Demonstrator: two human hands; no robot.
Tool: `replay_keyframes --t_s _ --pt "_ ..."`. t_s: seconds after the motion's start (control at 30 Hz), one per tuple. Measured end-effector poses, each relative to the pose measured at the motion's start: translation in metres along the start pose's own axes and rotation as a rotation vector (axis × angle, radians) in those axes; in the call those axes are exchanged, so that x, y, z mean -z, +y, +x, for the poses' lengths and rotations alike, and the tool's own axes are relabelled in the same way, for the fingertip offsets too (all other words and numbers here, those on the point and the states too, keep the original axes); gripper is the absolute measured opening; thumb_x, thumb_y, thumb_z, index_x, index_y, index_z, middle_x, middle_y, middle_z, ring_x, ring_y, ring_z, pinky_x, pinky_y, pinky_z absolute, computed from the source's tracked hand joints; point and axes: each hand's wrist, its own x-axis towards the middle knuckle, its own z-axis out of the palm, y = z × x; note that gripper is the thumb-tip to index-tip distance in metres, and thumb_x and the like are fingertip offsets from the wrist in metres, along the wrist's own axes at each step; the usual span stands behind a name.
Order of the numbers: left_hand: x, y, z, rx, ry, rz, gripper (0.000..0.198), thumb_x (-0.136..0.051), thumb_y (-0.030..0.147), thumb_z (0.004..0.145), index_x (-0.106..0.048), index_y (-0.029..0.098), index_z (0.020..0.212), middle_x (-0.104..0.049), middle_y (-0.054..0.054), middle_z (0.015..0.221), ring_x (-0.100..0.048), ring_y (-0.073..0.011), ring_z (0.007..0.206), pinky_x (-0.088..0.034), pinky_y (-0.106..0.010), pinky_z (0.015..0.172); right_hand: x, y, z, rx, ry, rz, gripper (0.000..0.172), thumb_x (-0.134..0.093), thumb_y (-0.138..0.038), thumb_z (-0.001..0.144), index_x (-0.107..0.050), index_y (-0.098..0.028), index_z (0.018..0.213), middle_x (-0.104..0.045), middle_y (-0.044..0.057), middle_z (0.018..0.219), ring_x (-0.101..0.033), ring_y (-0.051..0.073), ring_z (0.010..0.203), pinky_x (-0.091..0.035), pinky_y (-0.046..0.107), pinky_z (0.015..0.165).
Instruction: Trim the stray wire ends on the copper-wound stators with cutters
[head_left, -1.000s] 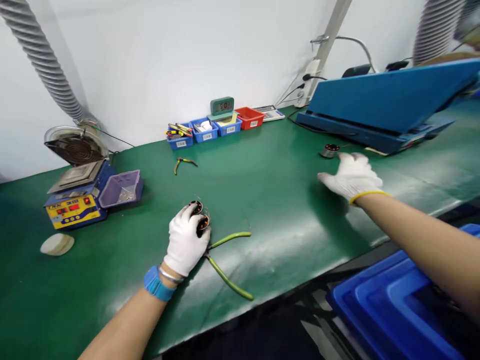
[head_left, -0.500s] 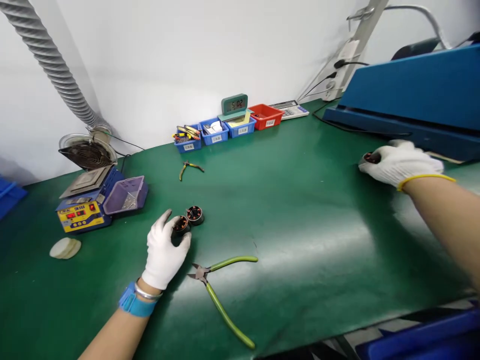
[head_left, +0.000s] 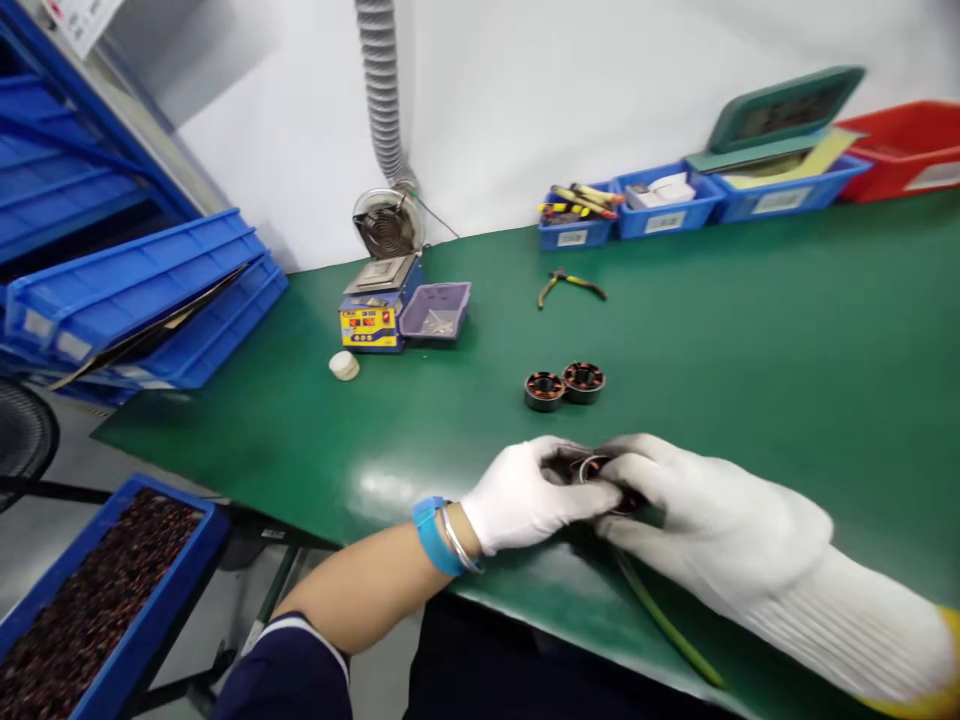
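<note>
Head view: both white-gloved hands meet at the near edge of the green bench mat. Left hand and right hand are together, fingers closed around 1 small round copper-wound metal stator, held between them just above the mat. Most of the stator is hidden by the gloves, so I can't tell the exact grip.

Relative to the held stator:
- 2 more copper-wound round stators sit side by side, touching, just behind it on the mat.
- Green-handled cutters lie under the right hand; only 1 handle shows, running toward the near edge.
- Small yellow-handled pliers further back.
- Blue-and-yellow solder station with purple plastic tray beside it, back left.
- Blue bin of dark parts on the floor, far left and below.
- Row of small blue parts bins along the back wall.
</note>
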Motion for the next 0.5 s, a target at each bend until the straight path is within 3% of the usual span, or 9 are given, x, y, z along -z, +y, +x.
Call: replay_keyframes --t_s 0.1,0.2,0.3,0.37,0.43,0.47,0.5 --pt "0.032 -0.001 -0.012 0.058 -0.015 0.087 0.038 -0.084 0.029 0.067 -0.071 0.014 0.099 -0.07 -0.003 0.088 -0.061 -0.0132 0.076 -0.049 -0.027 0.072 -0.02 -0.02 0.004 0.099 -0.009 -0.024 0.024 -0.063 -0.041 0.08 -0.067 -0.024 0.096 -0.071 0.004 0.107 -0.068 0.015 0.065 -0.052 0.026 0.049" --pt "0.059 -0.003 -0.019 0.021 -0.007 0.302 0.017 -0.078 0.025 0.071 -0.068 0.014 0.079 -0.067 -0.001 0.074 -0.057 -0.0113 0.069 -0.046 -0.025 0.066 -0.032 -0.03 0.007 0.222 -0.004 -0.015 0.018 -0.057 -0.036 0.086 -0.067 -0.024 0.096 -0.07 0.005 0.111 -0.067 0.014 0.064 -0.053 0.025 0.05" --pt "0.073 -0.005 -0.019 -0.012 -0.009 0.326 0.021 -0.079 0.027 0.071 -0.062 0.015 0.069 -0.062 0.001 0.062 -0.055 -0.0103 0.059 -0.044 -0.024 0.058 -0.038 -0.038 0.009 0.306 -0.042 0.042 0.02 -0.05 -0.032 0.091 -0.068 -0.024 0.093 -0.07 0.006 0.106 -0.068 0.014 0.068 -0.057 0.026 0.056" --pt "0.079 -0.006 -0.016 -0.092 0.179 0.074 0.027 -0.078 0.034 0.073 -0.059 0.015 0.073 -0.063 0.001 0.062 -0.06 -0.0115 0.058 -0.049 -0.024 0.06 -0.039 -0.042 0.009 0.277 -0.051 0.053 0.021 -0.05 -0.032 0.092 -0.069 -0.023 0.09 -0.07 0.008 0.104 -0.068 0.015 0.068 -0.058 0.026 0.057" --pt "0.084 -0.005 -0.016 -0.237 0.5 -0.216 0.031 -0.074 0.041 0.077 -0.055 0.016 0.078 -0.065 -0.001 0.07 -0.066 -0.0127 0.065 -0.054 -0.026 0.066 -0.041 -0.045 0.007 0.218 -0.03 0.056 0.021 -0.05 -0.033 0.092 -0.067 -0.022 0.089 -0.069 0.009 0.105 -0.068 0.015 0.069 -0.057 0.027 0.057" --pt "0.086 -0.005 -0.018 -0.282 0.595 -0.29 0.033 -0.072 0.043 0.078 -0.054 0.016 0.082 -0.067 -0.002 0.077 -0.067 -0.0128 0.069 -0.055 -0.026 0.067 -0.042 -0.046 0.006 0.181 -0.008 0.063 0.02 -0.051 -0.034 0.091 -0.066 -0.022 0.092 -0.069 0.009 0.107 -0.069 0.016 0.072 -0.057 0.027 0.057" --pt "0.087 -0.005 -0.02 -0.286 0.601 -0.292 0.036 -0.073 0.044 0.076 -0.055 0.015 0.088 -0.068 -0.005 0.087 -0.067 -0.013 0.07 -0.056 -0.027 0.066 -0.045 -0.046 0.004 0.137 0.007 0.074 0.021 -0.052 -0.037 0.09 -0.065 -0.022 0.095 -0.069 0.009 0.109 -0.07 0.017 0.075 -0.058 0.028 0.058"
